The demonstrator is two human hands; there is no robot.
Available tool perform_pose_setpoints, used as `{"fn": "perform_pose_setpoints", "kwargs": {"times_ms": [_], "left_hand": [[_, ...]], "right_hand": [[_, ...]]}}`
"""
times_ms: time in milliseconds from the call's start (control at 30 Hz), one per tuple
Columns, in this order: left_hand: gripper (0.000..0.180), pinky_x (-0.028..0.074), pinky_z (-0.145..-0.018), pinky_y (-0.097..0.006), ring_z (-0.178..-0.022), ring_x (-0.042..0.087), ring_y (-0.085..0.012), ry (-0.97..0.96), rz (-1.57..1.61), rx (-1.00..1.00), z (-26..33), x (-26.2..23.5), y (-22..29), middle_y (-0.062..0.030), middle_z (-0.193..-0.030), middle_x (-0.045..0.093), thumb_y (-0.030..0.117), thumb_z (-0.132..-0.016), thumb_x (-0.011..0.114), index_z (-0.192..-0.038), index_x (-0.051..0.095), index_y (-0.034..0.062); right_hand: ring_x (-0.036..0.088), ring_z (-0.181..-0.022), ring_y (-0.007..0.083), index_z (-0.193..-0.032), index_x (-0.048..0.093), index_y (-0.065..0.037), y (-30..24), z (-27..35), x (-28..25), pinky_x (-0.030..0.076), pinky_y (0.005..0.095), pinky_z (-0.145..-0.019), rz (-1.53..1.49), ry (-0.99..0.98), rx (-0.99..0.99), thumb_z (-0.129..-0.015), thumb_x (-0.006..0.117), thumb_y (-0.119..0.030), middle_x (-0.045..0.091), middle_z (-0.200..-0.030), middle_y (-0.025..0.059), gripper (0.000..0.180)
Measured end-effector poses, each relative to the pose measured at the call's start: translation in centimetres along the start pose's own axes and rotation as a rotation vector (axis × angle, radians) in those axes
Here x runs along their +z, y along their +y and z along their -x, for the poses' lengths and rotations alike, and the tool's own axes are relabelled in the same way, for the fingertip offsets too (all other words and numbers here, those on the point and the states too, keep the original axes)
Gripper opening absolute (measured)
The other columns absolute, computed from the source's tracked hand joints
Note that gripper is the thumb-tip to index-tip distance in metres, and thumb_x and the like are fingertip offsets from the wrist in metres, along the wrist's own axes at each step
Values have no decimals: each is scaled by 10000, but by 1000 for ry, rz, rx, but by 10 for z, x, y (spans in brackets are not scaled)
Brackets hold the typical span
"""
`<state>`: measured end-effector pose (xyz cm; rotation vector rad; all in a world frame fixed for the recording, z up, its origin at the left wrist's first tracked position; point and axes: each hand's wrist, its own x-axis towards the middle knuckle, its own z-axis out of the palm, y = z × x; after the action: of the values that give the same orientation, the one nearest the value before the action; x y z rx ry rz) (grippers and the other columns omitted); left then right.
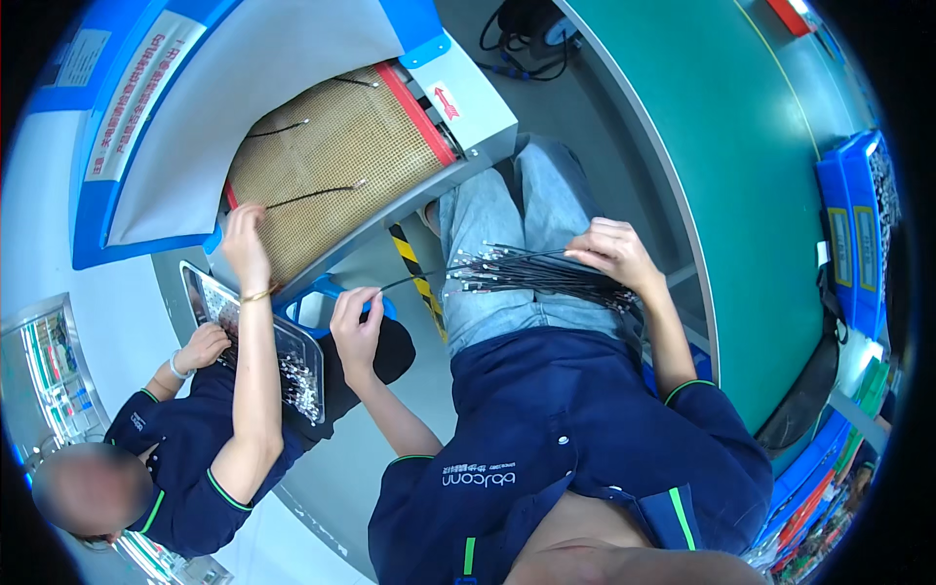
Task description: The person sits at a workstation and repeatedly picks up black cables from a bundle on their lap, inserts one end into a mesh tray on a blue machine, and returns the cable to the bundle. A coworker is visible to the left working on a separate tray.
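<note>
A thin black cable (429, 274) is stretched between my two hands, above my lap. My left hand (355, 327) pinches its left end between thumb and fingers. At the other end, my right hand (614, 253) has its fingers closed on the cable. Below it, across my thighs, lies a bundle of black cables (546, 271) with small pale and metallic tips. The tips point toward both sides, and some at the right lie under my right forearm.
Ahead to the left stands a mesh conveyor (322, 146) carrying several cables, under a blue-edged hood. A co-worker at left reaches onto it with one hand (244, 239); the other is at a clear tray (317, 375) of cables. A green table (741, 195) with blue bins (850, 234) borders my right.
</note>
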<state>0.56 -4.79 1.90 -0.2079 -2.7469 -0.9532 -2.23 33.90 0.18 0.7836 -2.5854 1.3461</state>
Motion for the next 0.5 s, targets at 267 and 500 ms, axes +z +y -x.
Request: {"fn": "perform_pose_setpoints", "kwargs": {"times_ms": [267, 500], "left_hand": [[79, 490, -736, -339, -816, 627, -267, -16, 64, -8, -57, 0, -38, -124, -881, 629, 8, -801, 650, -878, 633, 1], [129, 471, -819, -338, -912, 613, -291, -44, 33, 1, -141, -9, -103, -128, -953, 627, 95, -832, 643, -909, 629, -8]], "right_hand": [[572, -658, 198, -797, 675, -62, 4, -24, 29, 467, 319, -603, 101, 59, 12, -745, 742, -143, 597, -694, 43, 117], [609, -733, 216, -797, 668, -39, 8, -87, 77, 483, 315, -659, 40, 238, 37, -724, 758, -85, 656, -782, 57, 124]]}}
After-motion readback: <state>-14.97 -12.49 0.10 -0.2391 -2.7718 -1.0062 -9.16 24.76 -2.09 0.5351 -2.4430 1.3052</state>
